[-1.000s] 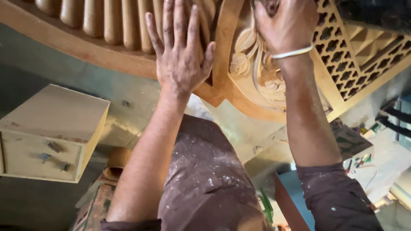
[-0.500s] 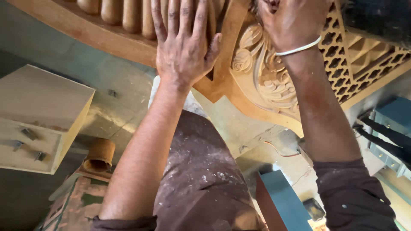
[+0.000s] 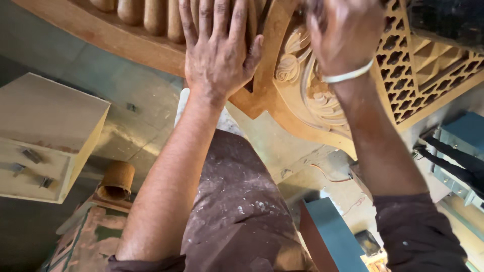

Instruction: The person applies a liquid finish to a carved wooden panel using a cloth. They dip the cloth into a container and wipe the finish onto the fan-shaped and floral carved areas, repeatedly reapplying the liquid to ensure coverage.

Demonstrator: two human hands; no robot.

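Since a second ago the left hand (image 3: 217, 53) stays flat, fingers spread, on the carved wooden panel (image 3: 312, 100) at twelve o'clock, while the blurred right hand (image 3: 345, 35), grip unclear, rubs the floral carving (image 3: 297, 63), apparently mid-work.

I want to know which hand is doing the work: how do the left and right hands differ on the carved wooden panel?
The left hand lies flat, fingers spread, sharp in the picture; the right hand is bunched and blurred. The left wrist is bare; the right wears a white band. Both rest on the carved wooden panel.
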